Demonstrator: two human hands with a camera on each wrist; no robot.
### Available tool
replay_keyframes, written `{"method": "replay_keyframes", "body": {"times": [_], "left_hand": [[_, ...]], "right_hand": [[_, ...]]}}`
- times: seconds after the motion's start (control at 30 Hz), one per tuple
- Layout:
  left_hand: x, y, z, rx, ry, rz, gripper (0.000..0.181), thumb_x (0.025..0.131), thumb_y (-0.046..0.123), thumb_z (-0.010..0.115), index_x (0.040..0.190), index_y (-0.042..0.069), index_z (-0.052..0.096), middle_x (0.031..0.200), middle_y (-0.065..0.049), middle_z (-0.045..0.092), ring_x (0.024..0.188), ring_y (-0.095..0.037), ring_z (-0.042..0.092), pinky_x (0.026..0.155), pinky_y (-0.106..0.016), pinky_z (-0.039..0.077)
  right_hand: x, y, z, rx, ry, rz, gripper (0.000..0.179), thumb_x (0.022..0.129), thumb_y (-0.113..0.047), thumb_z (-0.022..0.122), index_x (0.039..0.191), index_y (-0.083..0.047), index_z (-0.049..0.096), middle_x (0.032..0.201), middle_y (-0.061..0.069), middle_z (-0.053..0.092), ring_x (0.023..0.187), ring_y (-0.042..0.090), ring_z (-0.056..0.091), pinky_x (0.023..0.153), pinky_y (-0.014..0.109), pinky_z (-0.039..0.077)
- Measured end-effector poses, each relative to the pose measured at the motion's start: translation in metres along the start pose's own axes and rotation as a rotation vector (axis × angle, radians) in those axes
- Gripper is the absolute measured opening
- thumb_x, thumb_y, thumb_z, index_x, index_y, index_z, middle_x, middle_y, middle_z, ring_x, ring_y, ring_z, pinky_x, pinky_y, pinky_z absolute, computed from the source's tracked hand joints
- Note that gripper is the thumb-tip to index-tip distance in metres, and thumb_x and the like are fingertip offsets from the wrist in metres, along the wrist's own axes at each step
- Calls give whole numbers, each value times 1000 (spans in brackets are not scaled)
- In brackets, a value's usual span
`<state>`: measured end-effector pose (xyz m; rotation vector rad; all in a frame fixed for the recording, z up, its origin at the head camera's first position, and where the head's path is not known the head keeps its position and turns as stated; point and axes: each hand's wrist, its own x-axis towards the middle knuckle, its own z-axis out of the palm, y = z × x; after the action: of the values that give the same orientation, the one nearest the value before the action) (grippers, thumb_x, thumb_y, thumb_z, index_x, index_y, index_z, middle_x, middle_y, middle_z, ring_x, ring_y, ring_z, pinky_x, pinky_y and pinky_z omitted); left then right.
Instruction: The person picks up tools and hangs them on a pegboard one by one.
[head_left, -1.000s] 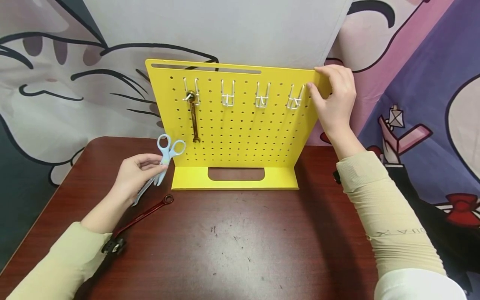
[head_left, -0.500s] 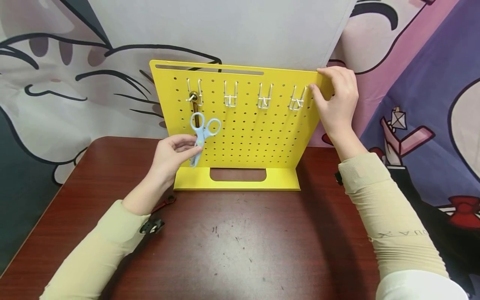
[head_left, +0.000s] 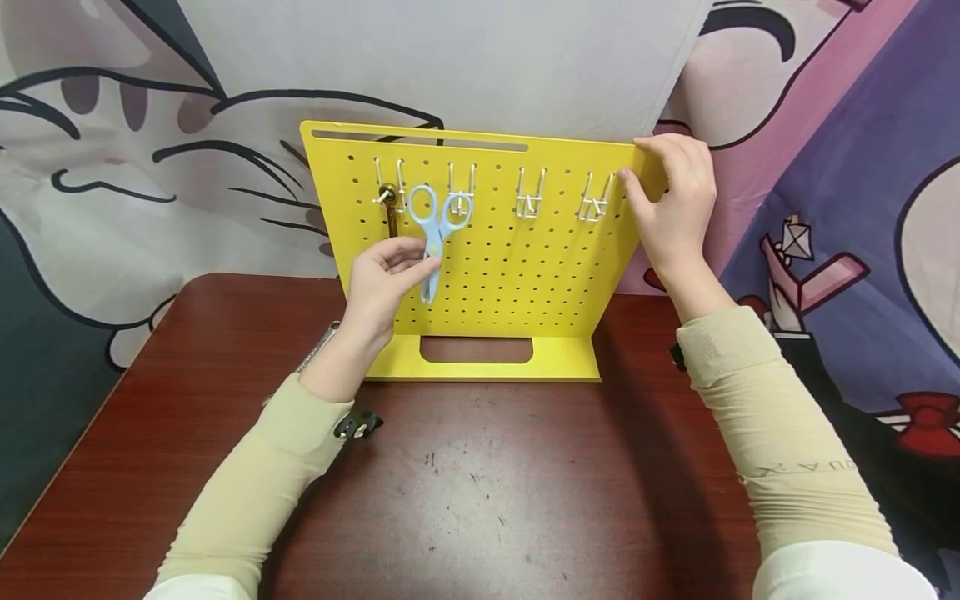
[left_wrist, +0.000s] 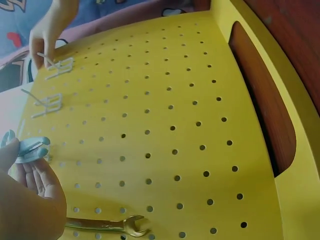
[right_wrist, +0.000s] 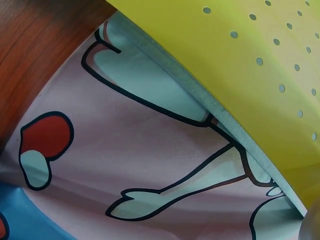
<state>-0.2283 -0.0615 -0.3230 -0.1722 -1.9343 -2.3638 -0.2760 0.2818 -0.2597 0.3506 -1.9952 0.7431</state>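
My left hand [head_left: 384,279] pinches light blue scissors [head_left: 433,237] near their pivot, loops up and blades down. In the head view the loops overlap the second wire hook [head_left: 471,179] from the left; whether they touch it cannot be told. The left wrist view shows the scissors [left_wrist: 31,150] edge-on between thumb and fingers. My right hand [head_left: 678,196] grips the upper right edge of the yellow pegboard [head_left: 510,279], thumb in front. A wrench [head_left: 392,218] hangs from the leftmost hook, partly behind my left hand; its open end [left_wrist: 134,226] shows in the left wrist view.
Two white hooks, the third [head_left: 528,196] and the rightmost [head_left: 594,200], hold nothing. On the brown table [head_left: 480,483], a silvery tool [head_left: 321,343] lies partly hidden by my left forearm. A printed cloth [head_left: 247,200] hangs behind the board.
My left hand has carried the scissors right and upward from beside the board's lower left to the second hook. My right hand keeps its hold. The red wrench on the table is now covered.
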Motion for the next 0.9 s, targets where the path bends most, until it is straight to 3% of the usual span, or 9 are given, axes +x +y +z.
{"method": "replay_keyframes", "body": {"times": [0.23,0.43,0.9], "left_hand": [[11,-5,5,25,53,-12,27,92,-5,78,118,-10,72,83,15,75,84,-2,71,82,-16,59],[18,-12,11,9,92,-32,28,91,-5,78,118,-11,71,79,16,75,83,-3,69,76,-16,57],[25,-27,23,14,136,-57,28,90,-3,81,115,-11,73,78,16,73,83,-4,70,80,-17,58]], "right_hand": [[-2,-1,1,-24,-5,-3,31,97,-17,75,123,1,75,125,22,72,122,38,60,114,38,43],[-2,-1,2,-40,5,-2,32,97,-17,73,124,1,75,126,21,72,124,38,60,116,39,41],[-2,-2,2,-26,10,1,31,97,-16,74,123,1,75,125,22,72,123,38,60,115,38,42]]}}
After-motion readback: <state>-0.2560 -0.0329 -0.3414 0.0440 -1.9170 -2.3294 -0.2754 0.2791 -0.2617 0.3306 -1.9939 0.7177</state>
